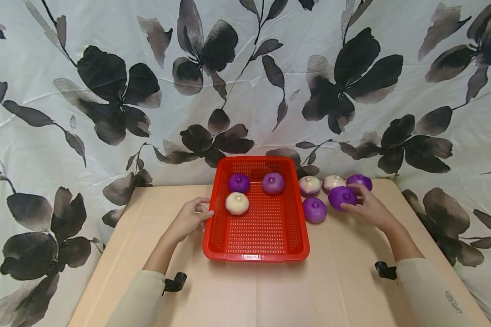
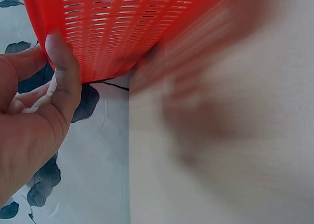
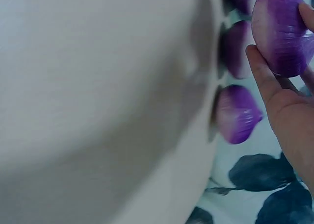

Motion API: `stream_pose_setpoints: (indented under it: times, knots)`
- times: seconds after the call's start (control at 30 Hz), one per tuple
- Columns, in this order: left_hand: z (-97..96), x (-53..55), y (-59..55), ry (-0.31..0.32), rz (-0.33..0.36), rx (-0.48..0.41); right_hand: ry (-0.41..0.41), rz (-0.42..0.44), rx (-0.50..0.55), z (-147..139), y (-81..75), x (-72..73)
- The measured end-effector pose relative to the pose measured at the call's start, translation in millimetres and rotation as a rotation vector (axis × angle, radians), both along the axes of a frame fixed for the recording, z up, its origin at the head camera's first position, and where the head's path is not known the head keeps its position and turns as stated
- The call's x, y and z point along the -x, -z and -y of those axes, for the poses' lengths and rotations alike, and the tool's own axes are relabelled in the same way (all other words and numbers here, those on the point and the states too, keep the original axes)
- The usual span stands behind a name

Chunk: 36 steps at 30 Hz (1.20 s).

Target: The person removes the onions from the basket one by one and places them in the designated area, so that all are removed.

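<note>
so the left hand has the red plastic basket pinched by its left rim, near the middle of the far edge of the table, with two purple onions and a white onion inside, and the right hand is clamped round another purple onion, held up off the table toward the far right corner, four loose onions near it

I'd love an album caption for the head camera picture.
Left grip on a red basket holding three onions, right grip on a purple onion.
</note>
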<state>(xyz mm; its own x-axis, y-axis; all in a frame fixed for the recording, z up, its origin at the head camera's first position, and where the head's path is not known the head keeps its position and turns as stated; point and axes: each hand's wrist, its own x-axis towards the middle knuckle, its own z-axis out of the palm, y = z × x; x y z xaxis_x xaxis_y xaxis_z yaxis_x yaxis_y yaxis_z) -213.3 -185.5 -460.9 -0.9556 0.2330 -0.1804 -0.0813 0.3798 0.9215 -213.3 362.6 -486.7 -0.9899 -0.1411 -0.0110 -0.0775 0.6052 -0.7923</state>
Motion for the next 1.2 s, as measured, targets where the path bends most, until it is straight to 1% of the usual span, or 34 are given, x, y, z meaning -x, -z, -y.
stream_pose_setpoints:
  times: [0.13,0.23,0.4,0.6,0.73,1.03,1.2]
  knots:
    - [0.1,-0.9,-0.3,0.004,-0.002,-0.001,0.02,0.042,0.004,-6,12.8,-2.5]
    - [0.6,-1.5,0.0,0.003,-0.001,-0.005,0.036,0.08,-0.015,-8,19.9,-4.4]
    - [1.6,-2.0,2.1,0.002,0.002,-0.007,0.054,0.111,-0.058,-8,27.4,-5.9]
    - [2.9,-2.5,4.9,-0.001,0.002,-0.008,0.113,0.131,-0.113,-6,32.2,-4.8]
    - [3.5,-2.6,5.5,-0.005,0.002,-0.007,0.137,0.123,-0.122,-5,35.1,-4.1]
    - [2.6,-2.6,3.7,0.014,-0.029,-0.006,0.13,0.12,-0.08,2,34.0,-6.1]
    - [1.7,-1.5,3.4,0.013,-0.029,-0.016,0.121,0.104,-0.063,2,32.1,-6.9]
